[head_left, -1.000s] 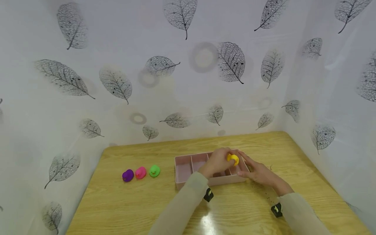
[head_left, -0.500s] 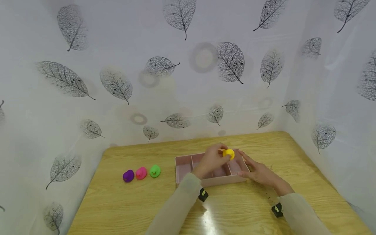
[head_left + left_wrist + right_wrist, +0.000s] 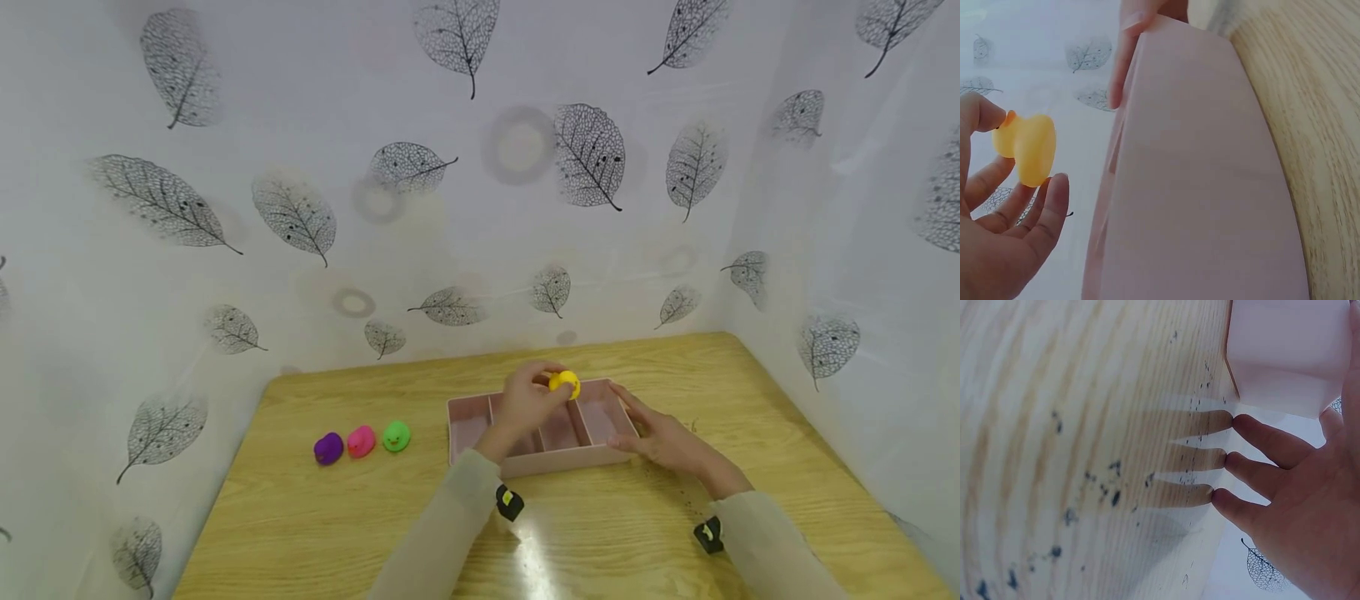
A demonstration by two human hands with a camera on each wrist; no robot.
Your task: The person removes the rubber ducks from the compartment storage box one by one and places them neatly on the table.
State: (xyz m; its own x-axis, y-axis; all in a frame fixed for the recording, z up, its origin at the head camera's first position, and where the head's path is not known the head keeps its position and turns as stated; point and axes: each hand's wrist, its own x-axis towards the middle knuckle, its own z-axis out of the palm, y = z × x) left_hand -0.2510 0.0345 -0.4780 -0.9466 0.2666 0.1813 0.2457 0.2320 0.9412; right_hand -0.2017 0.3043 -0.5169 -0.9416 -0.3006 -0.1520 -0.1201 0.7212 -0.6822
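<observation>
Between the thumb and fingertips of my left hand is a yellow rubber duck, raised over the back of a pink divided box. The left wrist view has the duck beside the box's long outer wall. My right hand stays at the box's right end, thumb at the front corner and index finger at the back one. Its other fingers are straight and spread, their tips on the wooden table, as the right wrist view shows. The box's left compartments are partly hidden by my left hand.
Left of the box, a purple duck, a pink duck and a green duck stand in a row on the wooden table. Leaf-printed white sheeting rises behind and beside the table.
My left hand has lifted the yellow duck out of the right end compartment and carried it leftward toward the middle of the box. The right hand keeps its place.
</observation>
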